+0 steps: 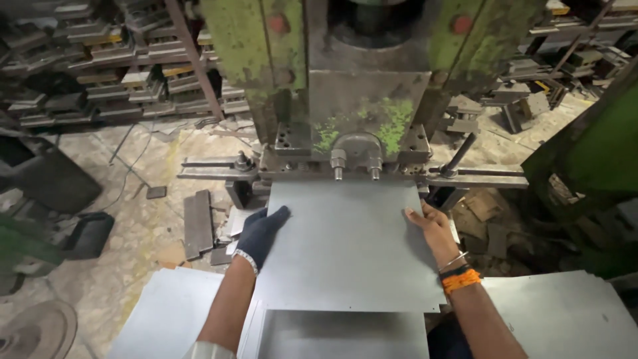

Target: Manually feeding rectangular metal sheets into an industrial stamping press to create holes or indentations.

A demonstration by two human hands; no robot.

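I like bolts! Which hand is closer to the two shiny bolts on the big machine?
Right hand, slightly. It sits below-right of the bolts; the gloved left hand is farther, below-left.

The left hand point(260, 233) wears a dark blue knit glove with a pale cuff. The right hand point(430, 227) is bare. Its wrist carries a thin metal bangle point(453, 260) and orange thread bands point(460, 280).

I count two hands, left one point(260, 231) gloved, right one point(432, 226) bare, four metal sheets, one green press point(359, 86), and two bolts point(339, 163) up front.
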